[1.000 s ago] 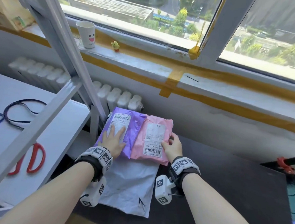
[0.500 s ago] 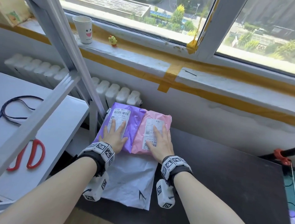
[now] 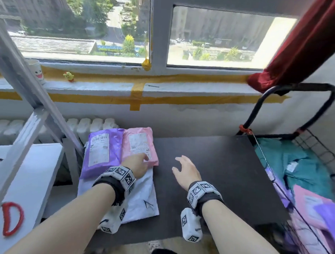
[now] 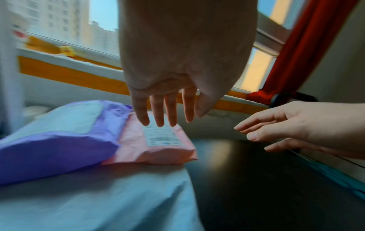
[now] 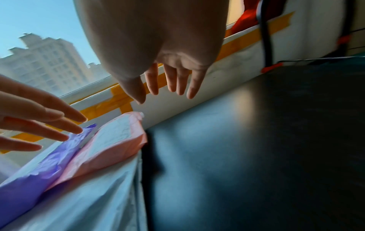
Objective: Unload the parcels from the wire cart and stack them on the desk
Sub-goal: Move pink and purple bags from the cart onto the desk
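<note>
Your right hand (image 3: 186,171) hovered over the dark, smooth counter (image 3: 218,177), fingers spread and loose, gripping nothing. Your left hand (image 3: 136,165) reached flat-fingered over the pink parcel (image 3: 138,143), whether touching I could not tell. This crinkled plastic mailer lay beside the purple parcel (image 3: 102,151), both atop a white parcel (image 3: 142,198). Farther right, the wire cart (image 3: 315,152) held more parcels.
</note>
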Demonstrator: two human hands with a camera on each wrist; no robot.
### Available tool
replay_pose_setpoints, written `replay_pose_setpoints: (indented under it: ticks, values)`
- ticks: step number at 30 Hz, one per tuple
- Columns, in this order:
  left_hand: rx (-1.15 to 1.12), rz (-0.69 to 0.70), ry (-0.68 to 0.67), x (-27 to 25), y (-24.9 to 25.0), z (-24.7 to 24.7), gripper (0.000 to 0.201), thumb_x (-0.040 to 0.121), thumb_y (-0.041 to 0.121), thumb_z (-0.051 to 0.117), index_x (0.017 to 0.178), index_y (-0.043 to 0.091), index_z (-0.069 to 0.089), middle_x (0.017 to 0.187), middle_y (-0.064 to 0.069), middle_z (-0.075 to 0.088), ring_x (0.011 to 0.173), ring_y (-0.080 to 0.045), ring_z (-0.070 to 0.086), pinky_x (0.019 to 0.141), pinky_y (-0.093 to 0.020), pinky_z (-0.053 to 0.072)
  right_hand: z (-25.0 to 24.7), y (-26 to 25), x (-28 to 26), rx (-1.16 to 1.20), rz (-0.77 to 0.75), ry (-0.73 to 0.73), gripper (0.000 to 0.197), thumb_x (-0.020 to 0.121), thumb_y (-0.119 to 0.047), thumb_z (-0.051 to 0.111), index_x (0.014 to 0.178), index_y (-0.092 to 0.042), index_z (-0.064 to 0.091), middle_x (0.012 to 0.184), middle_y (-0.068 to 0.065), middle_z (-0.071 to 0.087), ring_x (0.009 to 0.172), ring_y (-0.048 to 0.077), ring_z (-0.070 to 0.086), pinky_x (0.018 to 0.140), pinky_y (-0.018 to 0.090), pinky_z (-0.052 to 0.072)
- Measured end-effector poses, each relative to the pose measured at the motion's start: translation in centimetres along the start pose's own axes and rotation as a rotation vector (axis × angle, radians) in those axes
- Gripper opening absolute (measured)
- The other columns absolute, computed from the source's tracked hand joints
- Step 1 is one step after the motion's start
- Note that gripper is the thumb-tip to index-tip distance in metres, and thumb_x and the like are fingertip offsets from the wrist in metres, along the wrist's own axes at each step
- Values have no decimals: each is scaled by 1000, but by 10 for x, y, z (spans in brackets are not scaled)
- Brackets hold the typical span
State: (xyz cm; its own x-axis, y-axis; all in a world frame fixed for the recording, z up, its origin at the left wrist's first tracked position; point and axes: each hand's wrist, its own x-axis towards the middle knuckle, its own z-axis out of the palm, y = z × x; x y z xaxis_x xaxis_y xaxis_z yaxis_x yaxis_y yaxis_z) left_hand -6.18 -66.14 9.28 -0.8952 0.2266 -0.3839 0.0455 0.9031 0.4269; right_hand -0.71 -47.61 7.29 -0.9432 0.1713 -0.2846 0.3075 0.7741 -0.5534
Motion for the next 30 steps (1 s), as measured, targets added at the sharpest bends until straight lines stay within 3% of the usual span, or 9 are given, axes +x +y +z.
replay_pose_setpoints:
  ticks: [5, 14, 18, 21, 23, 25, 30]
  values:
    - [111, 185, -134, -25, 84, 43, 34, 93, 17, 40, 123, 15, 56, 123, -7, 63, 109, -25, 62, 94, -31, 49, -27, 70, -80, 46, 188, 122, 39, 93, -28, 51, 132, -21, 50, 143, -5, 43, 127, 16, 45, 100, 28, 36]
    - [244, 508, -265, -72, 263, 144, 32, 94, 20, 42, 122, 19, 57, 126, -5, 60, 116, -26, 56, 95, -30, 44, -99, 225, -188, 174, 549, 331, 31, 89, -29, 54, 119, -19, 57, 125, 5, 57, 115, 25, 54, 95, 32, 44]
    - [272, 560, -290, -76, 336, 189, 31, 92, 21, 43, 120, 22, 57, 125, -5, 60, 114, -27, 57, 93, -30, 45, -136, 293, -208, 214, 608, 359, 31, 89, -28, 55, 118, -17, 58, 120, 6, 61, 113, 26, 56, 95, 32, 44]
    - [300, 592, -299, -73, 396, 221, 32, 93, 20, 43, 122, 17, 57, 126, -8, 59, 115, -28, 56, 94, -30, 45, -171, 352, -212, 263, 606, 362, 28, 90, -24, 54, 116, -13, 60, 113, 3, 62, 112, 23, 57, 94, 28, 42]
    - [337, 596, -305, -69, 433, 244, 33, 94, 18, 42, 125, 14, 55, 129, -8, 57, 117, -28, 54, 94, -29, 42, -194, 391, -211, 297, 600, 369, 27, 89, -28, 54, 112, -16, 62, 111, 2, 63, 110, 24, 58, 96, 31, 44]
    - [370, 567, -319, -61, 460, 258, 35, 94, 17, 42, 127, 13, 53, 129, -9, 57, 116, -28, 54, 93, -28, 42, -213, 424, -207, 312, 585, 364, 28, 87, -29, 56, 111, -17, 63, 116, 4, 64, 110, 25, 58, 96, 34, 45]
    - [392, 443, -336, -38, 513, 282, 38, 94, 15, 41, 130, 15, 51, 128, -9, 57, 114, -28, 56, 93, -29, 45, -255, 491, -189, 304, 554, 321, 28, 93, -18, 51, 119, -9, 58, 121, 10, 62, 111, 26, 57, 92, 30, 45]
